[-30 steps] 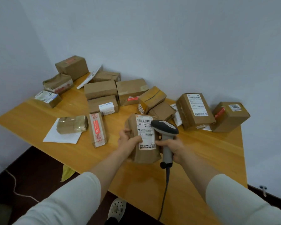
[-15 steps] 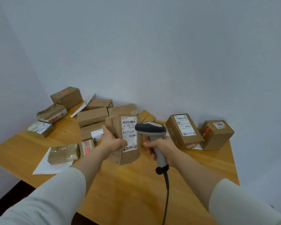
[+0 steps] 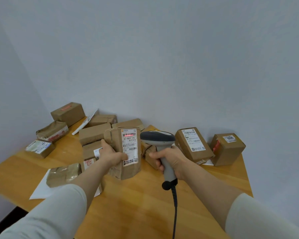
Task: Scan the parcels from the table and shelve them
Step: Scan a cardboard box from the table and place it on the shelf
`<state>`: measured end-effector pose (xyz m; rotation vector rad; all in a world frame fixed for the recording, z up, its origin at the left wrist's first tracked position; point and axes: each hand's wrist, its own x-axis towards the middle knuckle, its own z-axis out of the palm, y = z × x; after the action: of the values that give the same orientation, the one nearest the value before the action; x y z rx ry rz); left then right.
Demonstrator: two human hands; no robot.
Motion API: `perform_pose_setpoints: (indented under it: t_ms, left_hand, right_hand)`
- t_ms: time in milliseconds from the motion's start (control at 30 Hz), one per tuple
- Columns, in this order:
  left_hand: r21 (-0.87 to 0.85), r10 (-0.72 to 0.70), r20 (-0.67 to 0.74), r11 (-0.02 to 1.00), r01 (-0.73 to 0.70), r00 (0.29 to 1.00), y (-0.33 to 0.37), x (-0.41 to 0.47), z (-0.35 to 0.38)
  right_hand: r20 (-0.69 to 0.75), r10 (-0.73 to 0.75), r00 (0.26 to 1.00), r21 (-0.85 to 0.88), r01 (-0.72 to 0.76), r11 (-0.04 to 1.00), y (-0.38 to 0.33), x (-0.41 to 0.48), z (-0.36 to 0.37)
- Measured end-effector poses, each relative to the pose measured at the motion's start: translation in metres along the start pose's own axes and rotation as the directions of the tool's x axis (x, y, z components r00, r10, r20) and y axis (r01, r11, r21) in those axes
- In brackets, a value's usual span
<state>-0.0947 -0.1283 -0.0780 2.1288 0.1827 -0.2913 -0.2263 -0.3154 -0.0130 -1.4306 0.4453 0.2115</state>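
Observation:
My left hand (image 3: 111,155) grips a brown cardboard parcel (image 3: 116,140), held upright above the wooden table (image 3: 136,209) with its white shipping label facing me. A red scan line glows across the barcode at the top of that label. My right hand (image 3: 171,160) grips the handle of a grey barcode scanner (image 3: 157,138), whose dark head points left at the label from close by. The scanner's black cable hangs down toward the bottom edge of the view.
Several more brown parcels lie along the table's back edge by the wall, among them a labelled box (image 3: 193,144) and a box marked 1006 (image 3: 227,148) at the right. A taped parcel (image 3: 63,174) rests on white paper at the left. The table's near edge drops to dark floor.
I have lifted the parcel off the table and turned it upright toward the scanner. A red scan line now shows on its barcode. The view has tilted up toward the wall.

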Motion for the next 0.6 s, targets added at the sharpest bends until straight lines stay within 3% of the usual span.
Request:
perform_pose_setpoints:
  t_ms: [600]
  left_hand:
    - [-0.030,-0.009,0.007,1.000,0.009,1.000,0.0015,-0.0035,-0.0057]
  right_hand:
    - [0.009,0.013,1.000,-0.004,-0.013,1.000,-0.0076,-0.0105,0.0028]
